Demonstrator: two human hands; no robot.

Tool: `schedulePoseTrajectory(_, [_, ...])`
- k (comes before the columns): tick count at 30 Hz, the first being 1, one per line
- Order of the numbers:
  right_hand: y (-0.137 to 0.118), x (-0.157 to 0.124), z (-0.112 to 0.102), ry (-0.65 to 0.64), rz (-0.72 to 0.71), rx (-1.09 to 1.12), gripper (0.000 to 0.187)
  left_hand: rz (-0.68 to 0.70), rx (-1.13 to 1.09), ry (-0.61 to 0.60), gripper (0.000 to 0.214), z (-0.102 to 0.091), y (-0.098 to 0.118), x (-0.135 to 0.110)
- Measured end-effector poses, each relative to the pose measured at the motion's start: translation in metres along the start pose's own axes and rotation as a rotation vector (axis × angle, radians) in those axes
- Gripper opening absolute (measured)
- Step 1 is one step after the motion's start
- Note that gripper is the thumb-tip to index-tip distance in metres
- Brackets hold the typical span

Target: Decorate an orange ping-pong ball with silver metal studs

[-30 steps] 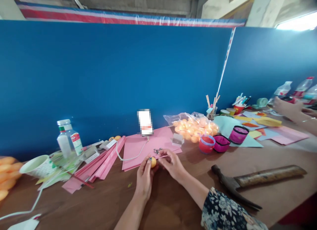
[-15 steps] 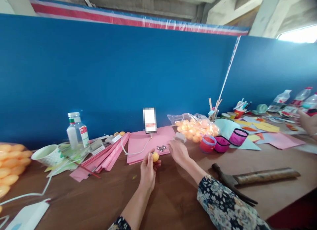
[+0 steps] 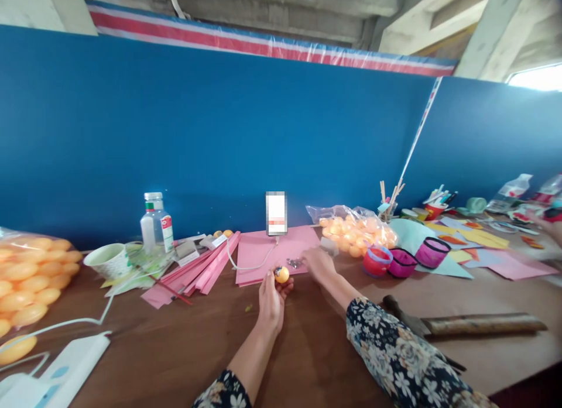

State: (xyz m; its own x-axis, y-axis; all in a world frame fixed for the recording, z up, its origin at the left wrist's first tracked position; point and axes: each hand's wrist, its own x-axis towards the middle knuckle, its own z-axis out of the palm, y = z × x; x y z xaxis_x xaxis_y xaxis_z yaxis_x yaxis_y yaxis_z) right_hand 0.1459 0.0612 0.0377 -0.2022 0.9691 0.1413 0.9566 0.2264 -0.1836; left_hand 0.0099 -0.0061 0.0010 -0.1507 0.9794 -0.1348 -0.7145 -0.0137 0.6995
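Observation:
My left hand [image 3: 273,302] holds a small orange ping-pong ball [image 3: 283,274] between thumb and fingers, just in front of a stack of pink paper [image 3: 257,250]. A dark mark shows on the ball's upper left side. On the paper lies a little pile of shiny, dark silvery bits [image 3: 293,263], too small to name. My right hand [image 3: 320,264] reaches in from the right, its bent fingertips together at the pile's edge. Whatever they pinch is hidden. Behind the paper stands an upright white device [image 3: 276,213], blurred out, with a white cable.
Bagged orange balls lie at left [image 3: 33,279] and right [image 3: 351,235]. A hammer [image 3: 483,324] rests right of my forearm. Folded pink strips [image 3: 211,270], a paper cup [image 3: 105,260], a bottle [image 3: 157,223] and a power strip [image 3: 74,370] are left. Small pink containers [image 3: 403,263] stand right. Another person's hand [image 3: 551,223] is far right.
The view has swung slightly left. The ball has turned in my left hand, so its dark mark now shows. My right fingertips have come down closer to the silvery pile.

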Motion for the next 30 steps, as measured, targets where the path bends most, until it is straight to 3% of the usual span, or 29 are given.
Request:
schedulePoseTrajectory(10, [0.003,-0.008,0.005,0.132,0.024,0.189,0.019,-0.028,-0.006,-0.055,0.04,-0.001,0.0,0.0])
schedulePoseTrajectory(15, [-0.013,-0.033,0.01,0.192,0.031,1.008,0.019,-0.033,0.023,-0.055,0.04,-0.003,-0.002,0.001])
schedulePoseTrajectory(19, [-0.024,-0.052,0.015,0.116,0.121,1.365,0.02,0.004,0.063,-0.069,0.043,0.0,-0.001,-0.002])
schedulePoseTrajectory(30, [-0.028,-0.06,0.023,0.046,0.05,1.503,0.02,-0.008,0.091,-0.076,0.041,0.003,0.001,-0.006])
